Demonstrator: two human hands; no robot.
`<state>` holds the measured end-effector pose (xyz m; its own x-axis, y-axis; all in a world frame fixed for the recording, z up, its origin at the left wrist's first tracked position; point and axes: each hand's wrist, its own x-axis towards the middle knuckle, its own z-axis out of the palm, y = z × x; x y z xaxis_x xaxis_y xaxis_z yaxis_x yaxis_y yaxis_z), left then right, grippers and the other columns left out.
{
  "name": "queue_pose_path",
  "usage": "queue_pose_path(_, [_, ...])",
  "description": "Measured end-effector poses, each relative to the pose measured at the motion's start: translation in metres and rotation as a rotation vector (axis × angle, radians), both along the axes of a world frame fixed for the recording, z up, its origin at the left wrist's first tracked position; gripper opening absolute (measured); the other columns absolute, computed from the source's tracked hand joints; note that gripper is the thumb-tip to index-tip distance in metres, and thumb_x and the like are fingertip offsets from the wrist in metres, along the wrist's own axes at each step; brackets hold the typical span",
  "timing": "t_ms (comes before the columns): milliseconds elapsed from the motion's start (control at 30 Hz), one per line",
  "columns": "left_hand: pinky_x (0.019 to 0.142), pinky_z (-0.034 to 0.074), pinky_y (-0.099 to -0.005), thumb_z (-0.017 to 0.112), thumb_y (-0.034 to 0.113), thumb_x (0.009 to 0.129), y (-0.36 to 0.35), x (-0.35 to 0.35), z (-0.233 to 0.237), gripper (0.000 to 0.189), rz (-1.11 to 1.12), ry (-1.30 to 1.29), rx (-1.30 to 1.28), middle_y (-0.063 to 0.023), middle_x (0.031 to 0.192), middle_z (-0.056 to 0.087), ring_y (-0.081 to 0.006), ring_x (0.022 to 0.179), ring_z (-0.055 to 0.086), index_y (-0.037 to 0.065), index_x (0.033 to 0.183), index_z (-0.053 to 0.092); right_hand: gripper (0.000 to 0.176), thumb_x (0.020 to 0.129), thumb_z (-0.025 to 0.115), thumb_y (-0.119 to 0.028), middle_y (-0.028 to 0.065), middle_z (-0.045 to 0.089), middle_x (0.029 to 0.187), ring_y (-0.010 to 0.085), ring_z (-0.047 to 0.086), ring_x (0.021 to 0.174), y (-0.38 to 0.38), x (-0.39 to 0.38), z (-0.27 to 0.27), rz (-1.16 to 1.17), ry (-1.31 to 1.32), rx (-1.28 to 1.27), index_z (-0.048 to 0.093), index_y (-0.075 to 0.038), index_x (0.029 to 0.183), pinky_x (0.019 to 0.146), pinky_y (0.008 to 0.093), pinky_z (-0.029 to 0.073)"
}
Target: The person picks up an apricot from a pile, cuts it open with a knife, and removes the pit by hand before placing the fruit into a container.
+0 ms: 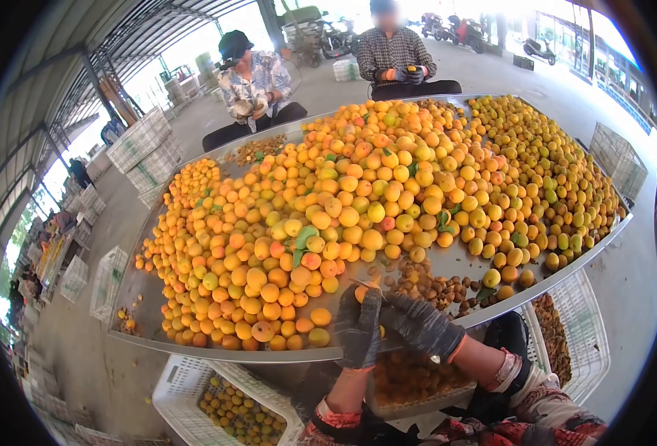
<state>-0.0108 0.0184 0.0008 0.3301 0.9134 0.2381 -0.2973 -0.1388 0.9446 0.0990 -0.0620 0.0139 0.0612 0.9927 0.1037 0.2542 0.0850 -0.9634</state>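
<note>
My left hand (358, 328), in a dark grey work glove, is closed around an orange apricot (362, 293) at the near edge of the metal table. Beside it, my right hand (426, 324), gloved alike, is closed with its fingertips close to the fruit. A thin, blade-like tool (363, 283) crosses the top of the apricot; it looks like a small knife in my right hand, its handle mostly hidden by the glove. A large heap of apricots (358, 186) covers the tabletop. Brown apricot pits (432, 285) lie just beyond my hands.
The metal table rim (224, 355) runs in front of me. Below stand a white crate (176, 386) with greenish-yellow fruit, brown pieces (417, 377), and another white crate (588, 327). Two people sit across the table, one in a checked shirt (397, 53). Stacked crates (146, 145) stand left.
</note>
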Motion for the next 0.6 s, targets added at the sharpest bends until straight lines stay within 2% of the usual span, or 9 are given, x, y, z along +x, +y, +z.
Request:
queue_pose_path(33, [0.071,0.045,-0.0269,0.054,0.018,0.088,-0.002,0.001,0.006,0.025,0.04,0.056,-0.054,-0.0068,0.092,0.059,-0.0135,0.081,0.054,-0.001,0.104,0.054,0.04,0.088,0.05,-0.004,0.0096,0.054,0.118,0.0182,0.05,0.111,0.005,-0.001,-0.016,0.001,-0.001,0.001,0.039,0.002,0.126,0.095,0.0291,0.039])
queue_pose_path(100, [0.071,0.045,-0.0276,0.052,0.02,0.089,-0.002,0.002,0.003,0.027,0.079,0.115,-0.107,-0.0073,0.092,0.059,-0.0138,0.082,0.054,-0.001,0.105,0.054,0.037,0.084,0.056,-0.017,0.0178,0.061,0.091,0.0333,0.061,0.069,0.016,-0.007,-0.03,-0.18,-0.281,0.434,0.049,-0.006,0.118,0.057,0.0395,0.049])
queue_pose_path(167, [0.066,0.043,-0.0236,0.048,0.033,0.091,0.005,0.0,-0.013,0.038,0.069,0.165,-0.178,-0.0036,0.089,0.058,-0.0108,0.078,0.052,0.0,0.109,0.055,0.034,0.084,0.055,-0.018,0.0175,0.061,0.085,0.0339,0.061,0.069,0.009,-0.015,-0.013,-0.24,-0.408,0.309,0.049,-0.006,0.116,0.057,0.0404,0.049])
queue_pose_path(233, [0.065,0.043,-0.0234,0.048,0.035,0.091,0.008,-0.004,-0.009,0.039,0.03,0.155,-0.212,-0.0037,0.088,0.058,-0.0105,0.077,0.051,0.0,0.108,0.056,0.032,0.085,0.054,-0.02,0.0171,0.062,0.079,0.0345,0.061,0.069,0.005,-0.02,0.0,-0.303,-0.533,0.176,0.049,-0.006,0.113,0.057,0.0413,0.048])
queue_pose_path(300, [0.064,0.042,-0.0231,0.048,0.037,0.09,0.008,-0.005,-0.005,0.041,-0.005,0.137,-0.244,-0.0038,0.087,0.058,-0.0101,0.076,0.051,0.001,0.107,0.057,0.037,0.083,0.056,-0.006,0.0178,0.061,0.095,0.0311,0.061,0.087,0.006,-0.02,0.003,-0.261,-0.53,0.112,0.045,-0.001,0.118,0.068,0.0356,0.05])
queue_pose_path(433, [0.061,0.041,-0.0224,0.054,0.03,0.088,0.005,-0.008,0.012,0.032,-0.033,0.081,-0.284,-0.002,0.08,0.058,-0.0085,0.07,0.05,0.0,0.098,0.06,0.037,0.084,0.054,-0.003,0.015,0.061,0.103,0.025,0.061,0.094,0.009,-0.016,-0.007,-0.21,-0.501,0.107,0.045,-0.001,0.12,0.075,0.0321,0.049])
queue_pose_path(500, [0.06,0.04,-0.0221,0.055,0.027,0.087,0.004,-0.01,0.014,0.029,-0.063,0.085,-0.287,-0.0012,0.078,0.058,-0.008,0.068,0.05,0.0,0.095,0.06,0.036,0.085,0.054,-0.013,0.017,0.061,0.096,0.0293,0.06,0.088,0.015,-0.012,-0.024,-0.108,-0.229,0.391,0.047,-0.002,0.119,0.071,0.0356,0.048])
queue_pose_path(533, [0.063,0.041,-0.0226,0.056,0.024,0.087,0.006,-0.011,0.01,0.027,-0.068,0.074,-0.231,-0.0022,0.081,0.059,-0.0086,0.071,0.051,-0.001,0.098,0.059,0.036,0.085,0.054,-0.013,0.017,0.061,0.096,0.0293,0.06,0.088,0.013,-0.012,-0.023,-0.108,-0.228,0.392,0.047,-0.002,0.119,0.071,0.0356,0.048])
queue_pose_path(600, [0.065,0.043,-0.023,0.057,0.02,0.087,0.005,-0.01,0.01,0.026,-0.079,0.063,-0.173,-0.0033,0.084,0.06,-0.0092,0.073,0.053,-0.002,0.1,0.058,0.038,0.086,0.052,-0.008,0.0147,0.058,0.108,0.023,0.057,0.098,0.005,-0.013,-0.01,-0.111,0.179,0.064,0.046,0.0,0.123,0.08,0.0322,0.046])
